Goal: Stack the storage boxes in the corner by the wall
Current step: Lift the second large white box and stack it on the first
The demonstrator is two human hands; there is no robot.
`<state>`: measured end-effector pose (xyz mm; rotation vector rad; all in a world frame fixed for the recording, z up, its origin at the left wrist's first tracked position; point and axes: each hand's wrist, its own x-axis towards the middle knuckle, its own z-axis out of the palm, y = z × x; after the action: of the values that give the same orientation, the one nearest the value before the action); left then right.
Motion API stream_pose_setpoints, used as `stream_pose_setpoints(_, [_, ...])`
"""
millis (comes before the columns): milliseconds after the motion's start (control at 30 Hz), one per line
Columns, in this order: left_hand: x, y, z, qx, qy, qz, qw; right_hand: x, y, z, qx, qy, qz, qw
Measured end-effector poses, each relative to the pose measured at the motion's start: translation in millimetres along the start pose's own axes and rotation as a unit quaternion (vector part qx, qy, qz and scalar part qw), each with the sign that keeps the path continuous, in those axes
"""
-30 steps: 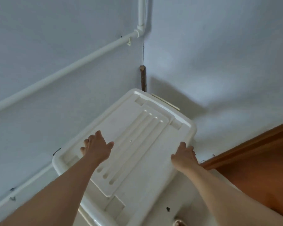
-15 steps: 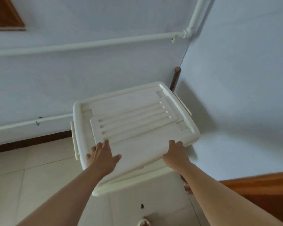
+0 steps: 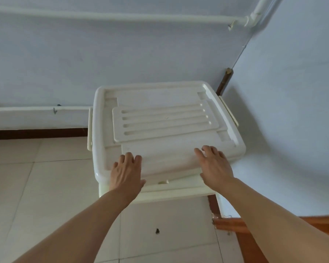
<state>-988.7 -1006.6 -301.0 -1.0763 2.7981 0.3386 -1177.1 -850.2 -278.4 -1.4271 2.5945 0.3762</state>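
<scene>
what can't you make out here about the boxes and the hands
Head view, the only one:
- Inside of the top box: hidden by its shut lid.
- Lower box: only a front strip shows; the top box covers the rest.
- Palms of the left hand and right hand: face down on the lid, so how hard they press is unclear.
- Stick in the corner: its lower end sits behind the boxes.

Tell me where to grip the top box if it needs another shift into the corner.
Probably by the two end latches of the box, one hand from each short side. The lid is flat and smooth, so the left hand and right hand lying flat on it can only push. The right end sits close to the side wall, leaving little room.
</scene>
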Motion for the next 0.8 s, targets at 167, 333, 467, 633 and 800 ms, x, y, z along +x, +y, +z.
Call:
stream_pose_setpoints(167, [0, 14, 13, 0.069, 0.033, -0.016, 0.997, 11, 12, 13, -0.061, 0.025, -0.061, 0.996])
stream_pose_setpoints(333, [1, 10, 23, 0.096, 0.026, -0.002, 0.995, 16, 13, 26, -0.084, 0.078, -0.066, 0.991])
stream_pose_setpoints(467, [-4, 11, 27, 0.108, 0.019, 0.002, 0.994, 11, 10, 29, -0.108, 0.1, -0.077, 0.986])
stream_pose_setpoints(633, [0, 10, 23, 0.129, 0.023, 0.015, 0.991, 10, 9, 26, -0.139, 0.113, -0.057, 0.982])
stream_pose_setpoints(800, [0, 9, 22, 0.138, 0.013, 0.046, 0.989, -3, 5, 37, -0.117, 0.135, -0.062, 0.982])
